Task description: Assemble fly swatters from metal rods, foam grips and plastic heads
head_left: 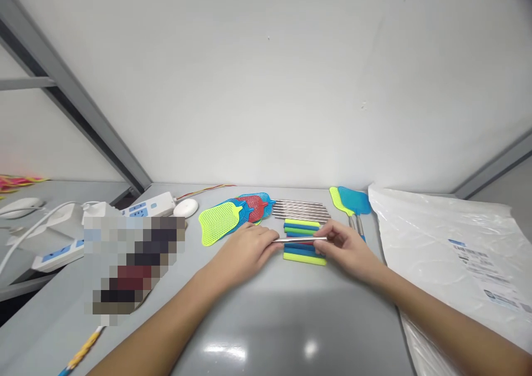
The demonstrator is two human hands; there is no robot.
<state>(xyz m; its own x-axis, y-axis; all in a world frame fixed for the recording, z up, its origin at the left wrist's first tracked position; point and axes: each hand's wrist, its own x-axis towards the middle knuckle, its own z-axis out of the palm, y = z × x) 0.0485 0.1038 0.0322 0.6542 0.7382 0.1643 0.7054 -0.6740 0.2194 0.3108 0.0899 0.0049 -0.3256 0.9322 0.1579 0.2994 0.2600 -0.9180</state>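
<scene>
My left hand (251,251) is closed on the left end of a shiny metal rod (300,240), palm down. The fingertips of my right hand (344,249) pinch the rod's other end. It lies level above a row of coloured handle sleeves (305,259) in lime, blue and red, partly hidden by the rod and my right fingers. Behind them several metal rods (299,212) lie side by side. Perforated fly swatter heads, lime (220,223), red (256,207) and blue (261,197), overlap beyond my left hand. Beyond my right hand rest a blue fly swatter (355,199) and a lime one (341,203) with metal shafts.
A large white plastic package (440,259) covers the right side of the grey table (282,320). On the left are a power strip (153,203), a round white device (185,207), cables and a blurred-out object (137,265). A pale wall stands behind.
</scene>
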